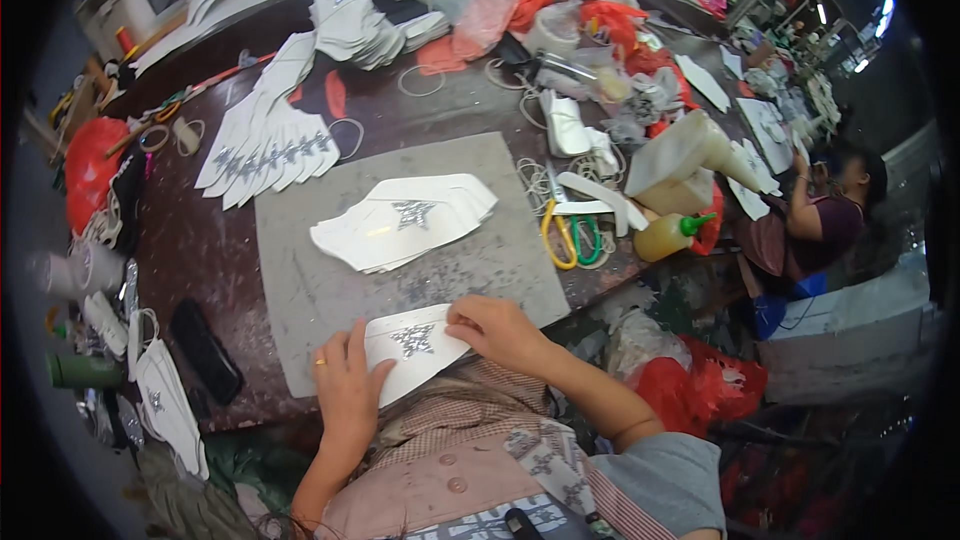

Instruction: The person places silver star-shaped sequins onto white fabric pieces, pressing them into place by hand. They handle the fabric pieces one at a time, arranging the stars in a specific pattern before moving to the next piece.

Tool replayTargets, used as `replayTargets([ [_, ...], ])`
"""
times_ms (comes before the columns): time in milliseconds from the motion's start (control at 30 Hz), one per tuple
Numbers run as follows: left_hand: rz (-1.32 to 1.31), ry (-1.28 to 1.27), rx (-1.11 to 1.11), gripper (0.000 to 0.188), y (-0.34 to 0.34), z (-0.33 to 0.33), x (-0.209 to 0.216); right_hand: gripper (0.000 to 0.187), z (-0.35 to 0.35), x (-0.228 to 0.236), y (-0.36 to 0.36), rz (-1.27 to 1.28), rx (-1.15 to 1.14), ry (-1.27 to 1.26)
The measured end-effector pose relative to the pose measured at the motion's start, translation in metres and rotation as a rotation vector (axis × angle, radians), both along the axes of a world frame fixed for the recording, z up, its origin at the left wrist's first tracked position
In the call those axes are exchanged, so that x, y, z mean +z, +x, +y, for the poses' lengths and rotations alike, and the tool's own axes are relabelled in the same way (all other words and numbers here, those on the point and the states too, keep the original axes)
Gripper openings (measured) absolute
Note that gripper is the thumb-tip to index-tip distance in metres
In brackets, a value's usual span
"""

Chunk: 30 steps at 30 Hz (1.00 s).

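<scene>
Close to my body, at the near edge of the grey board (300, 290), I hold a flat white piece (405, 370) with a silver glitter star. My left hand (347, 380) grips its left end, thumb on top and fingers along the side. At the other end my right hand (497, 332) pinches the upper right corner, fingers bent together. Just beyond, a loose stack of like white pieces (365, 232) lies on the board, a glitter star showing on the top one. The undersides of the held piece and some fingertips are hidden.
A fan of white star pieces (265, 155) and a taller pile (350, 25) lie farther back. To the right are yellow-handled scissors (558, 235), a yellow bottle with a green tip (670, 235) and plastic bags. A black case (205, 350) lies left. A co-worker (830, 205) sits far right.
</scene>
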<state>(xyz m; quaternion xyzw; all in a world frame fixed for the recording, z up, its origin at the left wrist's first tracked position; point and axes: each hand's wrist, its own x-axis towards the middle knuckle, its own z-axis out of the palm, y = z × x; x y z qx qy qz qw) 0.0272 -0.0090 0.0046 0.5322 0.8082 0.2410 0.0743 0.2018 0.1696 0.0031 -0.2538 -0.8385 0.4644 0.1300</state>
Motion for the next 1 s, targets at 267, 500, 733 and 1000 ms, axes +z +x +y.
replayTargets([
  [267,-0.338,0.313,-0.18,0.031,-0.037,0.068,0.071,0.021,0.161,-0.008,0.073,-0.269,-0.605,1.014],
  [500,0.143,0.337,-0.122,0.044,-0.089,0.159,-0.053,0.004,0.183,-0.035,0.084,-0.032,-0.665,0.978],
  [733,0.186,0.413,-0.108,0.044,-0.08,0.152,-0.035,0.01,0.073,0.023,0.057,0.077,-0.313,0.069],
  [1000,0.159,0.489,-0.352,0.041,-0.032,0.114,-0.013,0.01,0.057,-0.023,0.036,0.044,-0.242,0.893],
])
